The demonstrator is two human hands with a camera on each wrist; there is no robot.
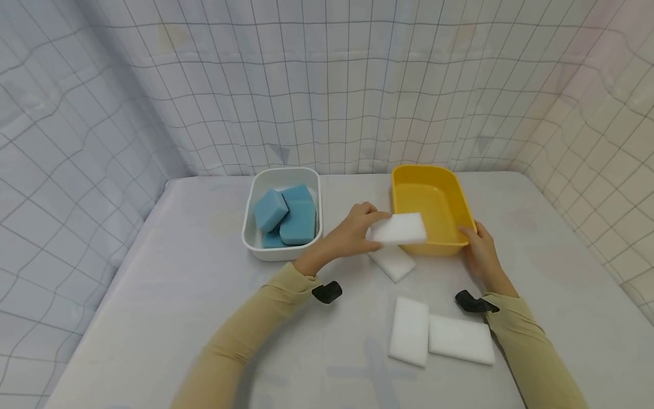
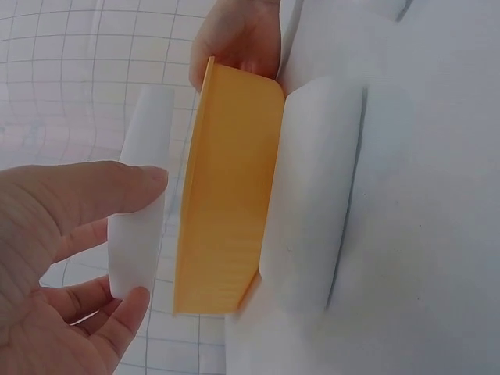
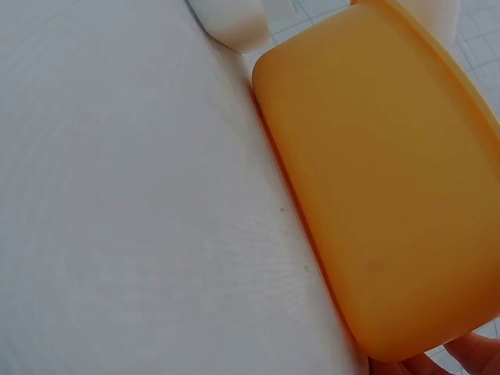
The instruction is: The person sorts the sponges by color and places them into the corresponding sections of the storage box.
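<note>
In the head view my left hand (image 1: pixel 356 230) pinches a white sponge block (image 1: pixel 399 229) between thumb and fingers, raised at the near left rim of a yellow bin (image 1: pixel 431 205). The left wrist view shows that sponge block (image 2: pixel 141 195) on edge, thumb on one side, beside the yellow wall. My right hand (image 1: pixel 480 250) grips the bin's near right corner, thumb over the rim; its fingertips (image 3: pixel 473 351) show under the corner in the right wrist view. The visible floor of the bin is bare. Another white sponge block (image 1: pixel 392 262) lies on the table just in front of the bin.
Two more white blocks, one upright (image 1: pixel 409 331) and one crosswise (image 1: pixel 461 339), lie nearer on the white table (image 1: pixel 214 227). A white bin (image 1: pixel 283 254) with several blue sponge blocks (image 1: pixel 298 221) stands to the left. Gridded white curtains (image 1: pixel 327 85) enclose the table's back and sides.
</note>
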